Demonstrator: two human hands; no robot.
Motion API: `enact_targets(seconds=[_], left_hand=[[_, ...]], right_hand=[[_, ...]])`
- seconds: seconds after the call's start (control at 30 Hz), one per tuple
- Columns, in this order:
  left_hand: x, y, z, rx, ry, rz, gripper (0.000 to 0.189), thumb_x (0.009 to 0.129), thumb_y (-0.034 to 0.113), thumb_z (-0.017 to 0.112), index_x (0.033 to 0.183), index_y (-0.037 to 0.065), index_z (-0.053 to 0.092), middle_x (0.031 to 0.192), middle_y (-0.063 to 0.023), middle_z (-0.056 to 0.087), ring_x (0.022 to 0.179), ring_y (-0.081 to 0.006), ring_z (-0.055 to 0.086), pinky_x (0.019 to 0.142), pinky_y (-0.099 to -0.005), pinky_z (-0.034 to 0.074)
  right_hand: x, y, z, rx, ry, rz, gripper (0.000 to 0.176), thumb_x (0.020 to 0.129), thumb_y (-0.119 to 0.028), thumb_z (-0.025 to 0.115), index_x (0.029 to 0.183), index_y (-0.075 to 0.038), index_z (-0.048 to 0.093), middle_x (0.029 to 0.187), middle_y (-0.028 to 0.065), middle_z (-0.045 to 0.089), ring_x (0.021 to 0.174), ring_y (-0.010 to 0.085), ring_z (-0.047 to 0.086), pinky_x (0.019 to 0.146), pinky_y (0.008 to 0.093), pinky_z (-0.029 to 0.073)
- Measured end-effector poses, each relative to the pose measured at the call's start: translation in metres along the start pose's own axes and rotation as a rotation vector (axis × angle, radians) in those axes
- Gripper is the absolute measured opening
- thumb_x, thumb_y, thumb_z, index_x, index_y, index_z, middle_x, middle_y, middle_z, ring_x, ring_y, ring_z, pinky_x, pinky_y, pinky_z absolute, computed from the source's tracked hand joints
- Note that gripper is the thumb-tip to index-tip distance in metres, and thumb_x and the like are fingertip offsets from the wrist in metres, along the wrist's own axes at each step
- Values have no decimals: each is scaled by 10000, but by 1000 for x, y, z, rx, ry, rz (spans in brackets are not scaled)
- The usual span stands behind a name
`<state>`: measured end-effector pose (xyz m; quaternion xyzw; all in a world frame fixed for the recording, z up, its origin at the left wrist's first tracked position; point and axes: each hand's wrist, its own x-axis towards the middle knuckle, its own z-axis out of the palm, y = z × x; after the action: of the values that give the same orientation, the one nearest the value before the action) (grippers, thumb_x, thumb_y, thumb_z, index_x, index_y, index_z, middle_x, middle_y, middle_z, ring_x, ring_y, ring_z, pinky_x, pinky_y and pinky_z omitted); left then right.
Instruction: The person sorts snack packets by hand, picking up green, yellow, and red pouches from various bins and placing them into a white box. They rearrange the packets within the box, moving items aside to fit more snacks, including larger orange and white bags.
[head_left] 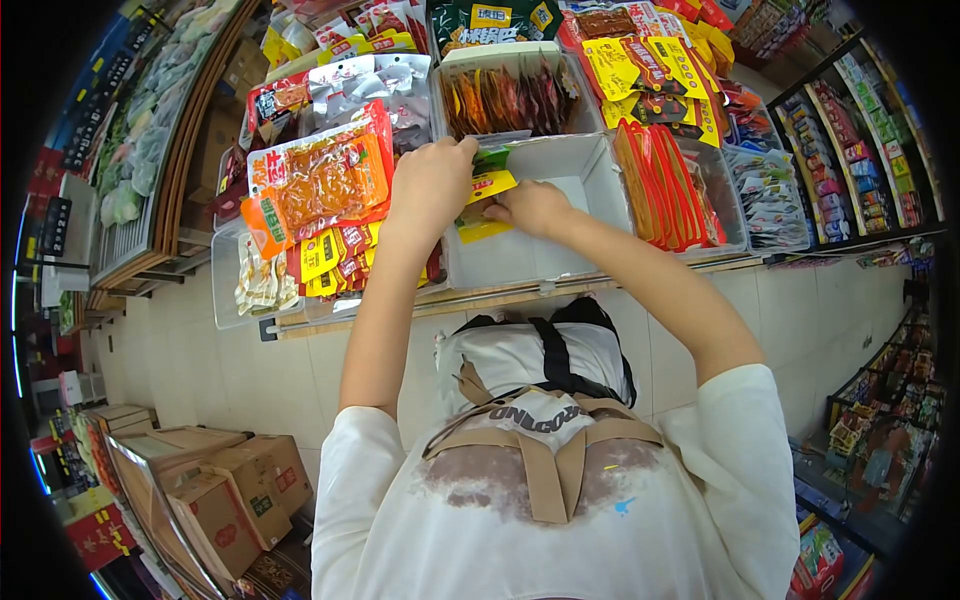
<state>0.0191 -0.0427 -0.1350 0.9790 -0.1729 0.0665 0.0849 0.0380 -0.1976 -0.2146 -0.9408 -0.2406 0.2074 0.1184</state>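
Several yellow and green snack packets (488, 186) stand at the left side of a white plastic bin (585, 190). My left hand (435, 182) reaches over the bin's left wall, its fingers curled at the upper edge of the packets; the fingertips are partly hidden. From the right, my right hand (535, 208) reaches into the bin with its fingers closed on the lower part of the yellow packets. Close by my left forearm lies an orange-and-red snack bag (320, 178) with a clear window, on top of other packets.
Behind is a bin of upright dark and orange packets (512, 97). Red-edged packets (665, 190) fill the right bin; yellow bags (645, 75) pile behind it. Silver bags (372, 95) lie at left. Cardboard boxes (240, 490) stand on the floor at lower left, shelves (850, 150) at right.
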Motion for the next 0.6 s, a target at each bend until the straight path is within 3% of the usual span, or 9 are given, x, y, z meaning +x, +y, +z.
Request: enact_targets(seconds=[0.07,0.13,0.17,0.23,0.27,0.33,0.47,0.6], left_hand=[[-2,3,-2,-21,-2,-8,195,817,162,525,963,51,591,847,-135,606,803,-325,595,685,-421,471],[-8,10,-8,-134,201,59,191,812,181,546,942,48,590,828,-120,603,793,-320,587,681,-410,469],[-11,15,-13,-133,203,59,191,812,181,546,942,48,590,828,-120,603,793,-320,587,681,-410,469],[-19,29,-29,-291,474,133,173,799,200,571,899,60,588,801,-108,596,769,-310,580,672,-393,469],[-26,34,-27,-291,474,134,173,799,200,571,899,60,588,801,-108,596,769,-310,580,672,-393,469],[-43,44,-15,-314,273,317,151,791,194,579,859,59,581,789,-110,590,748,-299,579,667,-382,473],[-55,54,18,-285,77,324,155,789,191,578,827,41,574,776,-119,584,745,-291,582,662,-373,477],[-43,47,34,-163,53,84,261,816,252,549,894,3,560,847,-170,598,798,-328,587,723,-412,466]], right_hand=[[-1,0,-1,-9,1,-11,438,861,-462,456,979,-79,632,916,150,642,889,298,614,788,419,473],[-3,-2,-4,7,-22,20,445,862,-461,454,995,-73,629,938,152,640,901,301,611,790,421,476],[-3,-3,-4,7,-20,19,445,862,-461,454,995,-73,629,938,152,640,901,301,611,790,421,476],[1,0,-3,62,-70,38,435,841,-445,480,993,-66,632,961,161,636,914,316,605,793,419,479],[2,5,0,62,-69,39,435,841,-445,480,993,-66,632,961,161,636,914,316,605,793,419,479],[4,18,9,175,-42,-71,404,815,-397,507,981,-52,637,970,174,631,923,334,598,798,414,479],[21,22,22,110,-97,13,359,774,-340,537,960,-52,643,987,176,628,946,340,588,809,411,477],[15,23,18,33,-13,-84,314,743,-261,559,971,-60,639,1029,171,618,980,340,575,828,408,470]])
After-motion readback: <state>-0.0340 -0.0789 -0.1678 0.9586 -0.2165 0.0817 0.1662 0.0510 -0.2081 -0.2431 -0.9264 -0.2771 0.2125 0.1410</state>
